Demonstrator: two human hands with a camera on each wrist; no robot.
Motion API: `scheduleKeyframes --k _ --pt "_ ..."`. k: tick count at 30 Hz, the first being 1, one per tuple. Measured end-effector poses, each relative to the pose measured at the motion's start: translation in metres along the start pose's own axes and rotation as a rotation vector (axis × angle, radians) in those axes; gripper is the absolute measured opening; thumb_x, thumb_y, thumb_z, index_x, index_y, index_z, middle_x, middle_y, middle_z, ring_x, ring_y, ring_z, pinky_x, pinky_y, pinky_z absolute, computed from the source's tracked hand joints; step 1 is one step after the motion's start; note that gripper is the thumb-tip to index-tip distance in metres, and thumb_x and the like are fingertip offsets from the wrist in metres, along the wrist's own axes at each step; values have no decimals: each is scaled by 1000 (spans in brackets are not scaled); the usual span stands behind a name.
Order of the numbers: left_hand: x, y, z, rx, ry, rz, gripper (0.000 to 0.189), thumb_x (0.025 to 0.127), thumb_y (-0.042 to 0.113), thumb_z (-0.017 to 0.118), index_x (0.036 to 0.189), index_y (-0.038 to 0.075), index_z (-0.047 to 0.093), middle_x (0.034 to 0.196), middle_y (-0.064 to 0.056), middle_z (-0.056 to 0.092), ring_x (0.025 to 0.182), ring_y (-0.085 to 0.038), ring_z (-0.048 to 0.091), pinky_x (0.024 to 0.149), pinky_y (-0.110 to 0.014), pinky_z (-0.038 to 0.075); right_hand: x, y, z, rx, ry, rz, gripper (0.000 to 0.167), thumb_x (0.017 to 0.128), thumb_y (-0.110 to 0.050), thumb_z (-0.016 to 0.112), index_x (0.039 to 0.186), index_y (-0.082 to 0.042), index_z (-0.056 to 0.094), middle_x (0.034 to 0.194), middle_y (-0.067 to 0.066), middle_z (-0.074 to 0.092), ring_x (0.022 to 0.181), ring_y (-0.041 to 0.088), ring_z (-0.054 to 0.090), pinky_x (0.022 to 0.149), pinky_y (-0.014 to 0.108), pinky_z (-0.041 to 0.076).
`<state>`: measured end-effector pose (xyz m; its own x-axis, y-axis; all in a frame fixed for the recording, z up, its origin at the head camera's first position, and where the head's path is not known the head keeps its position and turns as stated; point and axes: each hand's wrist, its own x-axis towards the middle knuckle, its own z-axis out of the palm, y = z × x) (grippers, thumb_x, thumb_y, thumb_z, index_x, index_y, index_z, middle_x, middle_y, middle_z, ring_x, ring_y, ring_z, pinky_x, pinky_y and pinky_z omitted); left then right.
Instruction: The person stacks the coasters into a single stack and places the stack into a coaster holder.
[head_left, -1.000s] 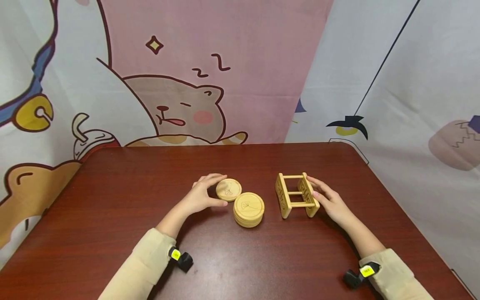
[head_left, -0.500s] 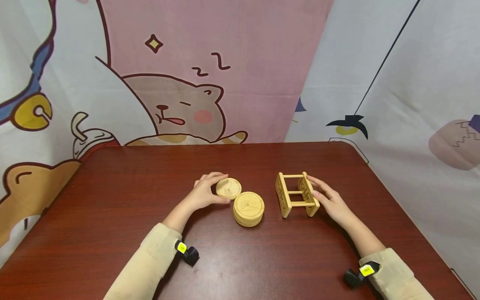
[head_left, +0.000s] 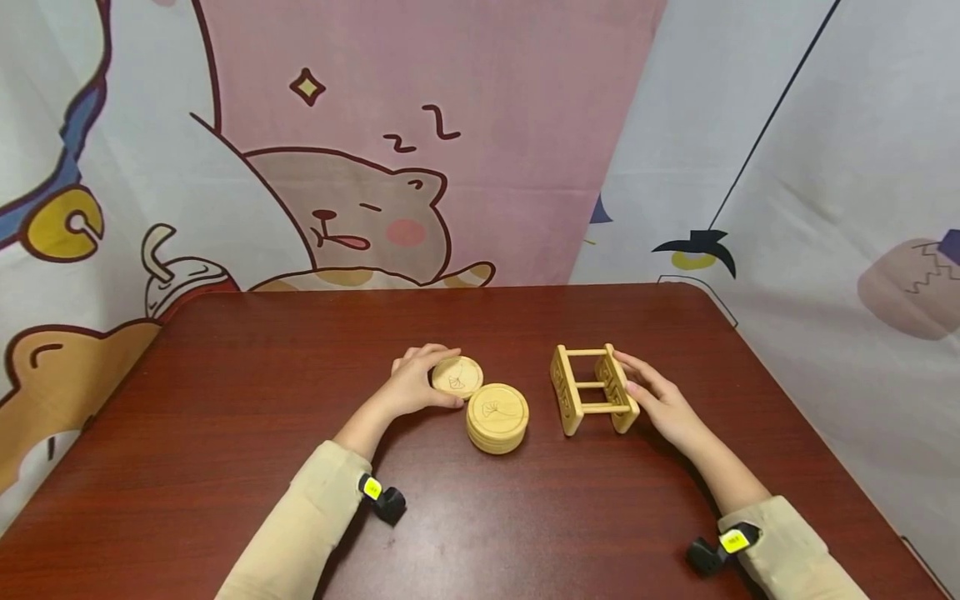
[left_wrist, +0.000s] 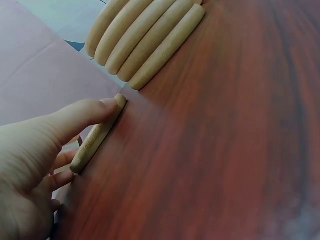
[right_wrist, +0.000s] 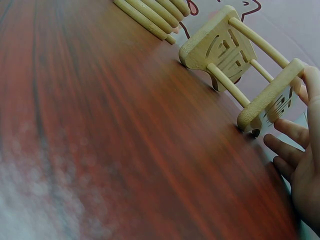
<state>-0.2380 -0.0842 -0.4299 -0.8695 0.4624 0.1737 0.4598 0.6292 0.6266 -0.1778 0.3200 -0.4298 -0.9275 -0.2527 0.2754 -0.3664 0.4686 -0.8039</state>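
Observation:
A round wooden coaster (head_left: pixel 457 377) with a leaf-like engraving lies on the table. My left hand (head_left: pixel 414 385) pinches it at the rim, thumb on the near side and fingers on the far side; the left wrist view shows the thumb tip on the coaster's edge (left_wrist: pixel 97 137). Right beside it stands a stack of similar coasters (head_left: pixel 498 419). To the right is a wooden coaster rack (head_left: pixel 590 409), two carved side panels joined by rods. My right hand (head_left: pixel 670 410) touches the outer side of its right panel (right_wrist: pixel 272 95), fingers loosely extended.
All of this is on a dark red-brown wooden table (head_left: pixel 480 533). Behind it hangs a cloth backdrop (head_left: pixel 525 125) with cartoon drawings. Each sleeve cuff carries a small black camera (head_left: pixel 389 505).
My left hand has slid slightly right and away from me, closing its thumb and fingers about the single coaster. My right hand, the stack and the rack have stayed put.

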Motion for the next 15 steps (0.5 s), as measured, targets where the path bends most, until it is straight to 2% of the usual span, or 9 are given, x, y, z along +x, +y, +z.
scheduleKeyframes --k 15 --pt "3 0 3 29 -11 -40 84 61 35 89 134 11 57 128 -4 52 119 -28 39 91 -49 25 0 2 0 31 -1 -28 45 100 -6 47 144 -4 39 129 24 51 108 0 50 84 15 41"
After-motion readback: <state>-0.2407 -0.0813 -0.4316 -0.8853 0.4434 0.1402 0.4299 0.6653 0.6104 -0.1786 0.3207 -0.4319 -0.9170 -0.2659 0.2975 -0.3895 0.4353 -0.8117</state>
